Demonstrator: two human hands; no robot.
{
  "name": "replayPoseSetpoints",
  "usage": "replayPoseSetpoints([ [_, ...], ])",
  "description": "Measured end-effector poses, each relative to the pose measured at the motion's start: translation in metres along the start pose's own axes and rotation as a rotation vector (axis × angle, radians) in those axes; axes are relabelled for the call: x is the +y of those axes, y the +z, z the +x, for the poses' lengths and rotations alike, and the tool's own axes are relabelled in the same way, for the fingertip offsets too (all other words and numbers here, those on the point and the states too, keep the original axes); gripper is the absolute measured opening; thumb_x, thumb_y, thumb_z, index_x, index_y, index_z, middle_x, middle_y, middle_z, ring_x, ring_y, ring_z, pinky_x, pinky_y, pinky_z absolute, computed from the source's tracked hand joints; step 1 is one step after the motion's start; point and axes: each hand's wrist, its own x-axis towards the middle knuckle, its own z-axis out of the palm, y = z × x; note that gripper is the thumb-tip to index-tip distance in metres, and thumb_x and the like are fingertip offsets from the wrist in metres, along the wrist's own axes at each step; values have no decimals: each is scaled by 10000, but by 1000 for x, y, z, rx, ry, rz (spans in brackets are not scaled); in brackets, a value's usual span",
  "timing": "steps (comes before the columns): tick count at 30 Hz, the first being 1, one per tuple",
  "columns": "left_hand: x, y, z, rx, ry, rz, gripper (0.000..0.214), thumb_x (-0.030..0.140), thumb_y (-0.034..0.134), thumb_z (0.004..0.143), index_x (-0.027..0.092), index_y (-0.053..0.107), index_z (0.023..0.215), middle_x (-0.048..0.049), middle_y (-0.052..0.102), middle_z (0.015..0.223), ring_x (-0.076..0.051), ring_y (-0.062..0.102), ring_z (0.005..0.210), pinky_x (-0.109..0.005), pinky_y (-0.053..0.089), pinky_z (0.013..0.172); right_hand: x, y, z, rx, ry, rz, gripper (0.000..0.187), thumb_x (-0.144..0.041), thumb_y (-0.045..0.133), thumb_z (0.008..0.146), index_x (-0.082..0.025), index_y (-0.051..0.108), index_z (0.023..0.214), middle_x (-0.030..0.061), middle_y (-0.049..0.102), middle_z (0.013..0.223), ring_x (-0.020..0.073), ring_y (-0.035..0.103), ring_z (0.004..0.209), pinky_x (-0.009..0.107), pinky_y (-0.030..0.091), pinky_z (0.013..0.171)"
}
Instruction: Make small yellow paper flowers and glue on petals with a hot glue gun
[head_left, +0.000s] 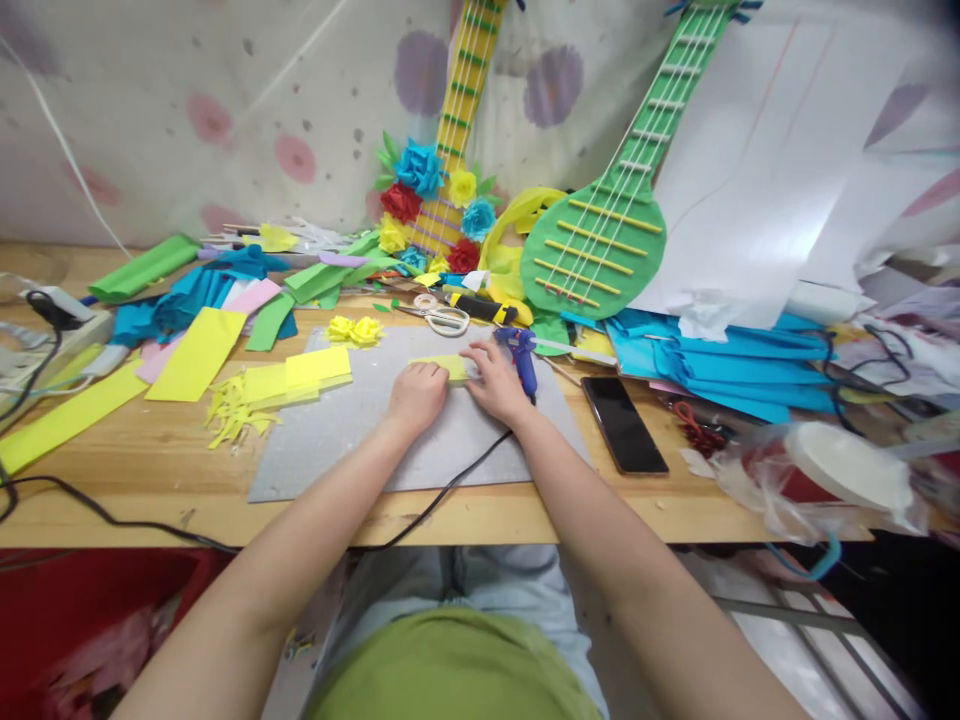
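A short piece of yellow crepe paper [456, 367] lies on the grey board [322, 460]. My left hand [417, 394] presses on its left part, fingers curled together over the paper. At the paper's right end, my right hand [496, 382] touches down with its fingers apart. Just beyond that hand rests a blue glue gun [520, 358] with a white glue stick in it. Yellow paper flowers [355, 331] sit at the board's back left. Stacked yellow paper pieces [319, 368] and a fringed yellow strip [240, 408] overlap the board's left edge.
Scissors [444, 318] lie behind the board, a black phone [624, 425] to its right. A green paper lute [596, 250] and a flower-trimmed yellow one [466, 100] lean at the back. Blue paper [735, 365] and a lidded tub [840, 465] occupy the right. A black cord [442, 495] crosses the front.
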Motion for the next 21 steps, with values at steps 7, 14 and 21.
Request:
replayPoseSetpoints([
  [7, -6, 1, -11, -48, -104, -187, 249, 198, 452, 801, 161, 558, 1023, -84, 631, 944, -213, 549, 911, -338, 403, 810, 7, 5, -1, -48, -14, -37, 81, -194, 544, 762, -199, 623, 781, 34, 614, 817, 182, 488, 865, 310, 390, 796],
  [14, -25, -2, -15, -60, -372, -425, 324, 266, 537, 761, 198, 560, 1077, -35, 658, 968, -195, 547, 940, -314, 404, 846, 8, 7, -2, -79, 209, 123, 98, -233, 561, 750, -201, 631, 810, 4, 561, 736, 132, 494, 740, 246, 381, 692],
  [21, -27, -2, -14, -20, -559, -413, 326, 279, 517, 769, 216, 567, 1085, -21, 653, 862, -181, 565, 861, -294, 414, 771, 11, 13, 0, -47, 279, 173, 149, -248, 542, 752, -211, 582, 890, -10, 585, 760, 133, 510, 737, 254, 385, 693],
])
